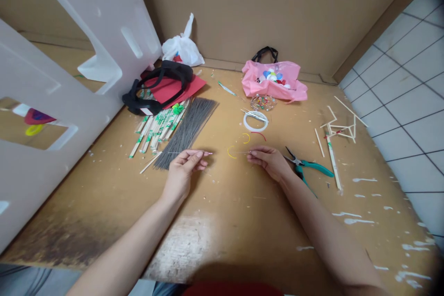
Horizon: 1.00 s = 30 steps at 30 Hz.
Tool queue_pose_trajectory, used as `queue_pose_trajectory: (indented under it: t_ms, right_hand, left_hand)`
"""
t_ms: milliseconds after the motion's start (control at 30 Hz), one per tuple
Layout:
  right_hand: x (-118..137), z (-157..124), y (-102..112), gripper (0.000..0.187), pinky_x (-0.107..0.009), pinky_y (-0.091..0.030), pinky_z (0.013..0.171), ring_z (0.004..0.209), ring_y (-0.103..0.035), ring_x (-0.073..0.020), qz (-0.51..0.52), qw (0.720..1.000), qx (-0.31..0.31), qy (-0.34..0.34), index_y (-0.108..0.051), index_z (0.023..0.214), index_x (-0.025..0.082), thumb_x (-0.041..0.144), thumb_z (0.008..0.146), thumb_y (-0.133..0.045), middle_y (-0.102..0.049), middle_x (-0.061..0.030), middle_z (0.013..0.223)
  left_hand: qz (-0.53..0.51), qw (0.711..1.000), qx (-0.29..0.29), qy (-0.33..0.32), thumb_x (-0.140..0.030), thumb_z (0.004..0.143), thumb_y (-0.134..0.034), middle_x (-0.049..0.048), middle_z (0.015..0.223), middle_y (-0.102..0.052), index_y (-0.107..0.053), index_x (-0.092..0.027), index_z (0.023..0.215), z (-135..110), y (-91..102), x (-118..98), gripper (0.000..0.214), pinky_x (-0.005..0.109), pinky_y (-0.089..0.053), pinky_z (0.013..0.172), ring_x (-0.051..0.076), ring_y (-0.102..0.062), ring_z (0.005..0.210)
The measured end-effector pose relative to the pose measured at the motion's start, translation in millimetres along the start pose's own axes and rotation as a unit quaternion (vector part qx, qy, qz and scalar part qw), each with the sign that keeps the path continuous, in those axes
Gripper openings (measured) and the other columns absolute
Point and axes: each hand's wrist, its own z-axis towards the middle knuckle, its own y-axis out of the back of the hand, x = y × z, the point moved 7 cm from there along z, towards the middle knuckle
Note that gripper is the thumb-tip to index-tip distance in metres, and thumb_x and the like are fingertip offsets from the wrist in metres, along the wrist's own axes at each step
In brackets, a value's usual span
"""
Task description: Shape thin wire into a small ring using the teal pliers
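Observation:
My left hand [185, 163] is closed in a pinch on a thin wire. One end of it sticks out to the left, and a pinkish tip [209, 153] shows past the fingers. Across a gap, my right hand [266, 159] pinches another fine wire [240, 152], which points left over a curved yellow piece [230, 151]. Just beyond lie a smaller yellow curl [246, 138] and a red curved strip [260, 136]. Beside my left hand is a bundle of grey wires [190, 125]. Pliers with teal handles [317, 166] lie open by my right wrist.
Wrapped chopsticks [149, 132], a black strap [133, 97] and red sheets [194, 85] sit at left. Behind are a white bag [182, 48], a pink bag [253, 85] and a white ring [245, 122]. A stick frame [342, 128] stands right; a white plastic panel [114, 55] rises left.

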Motion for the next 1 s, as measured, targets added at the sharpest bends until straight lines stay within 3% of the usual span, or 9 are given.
queue_pose_trajectory:
  t_ms: [1000]
  right_hand:
    - [0.2, -1.7, -3.3, 0.019, -0.033, -0.053, 0.079, 0.071, -0.066, -0.0143, -0.013, 1.0, -0.018, -0.004, -0.072, 0.077, 0.016, 0.025, 0.06, -0.076, -0.071, -0.003, 0.076]
  left_hand:
    - [0.015, 1.0, -0.009, -0.007, -0.033, 0.065, -0.073, 0.0056, 0.086, -0.069, -0.063, -0.014, 0.079, -0.8, -0.8, 0.0, 0.026, 0.023, -0.045, 0.058, 0.01, -0.058, 0.06]
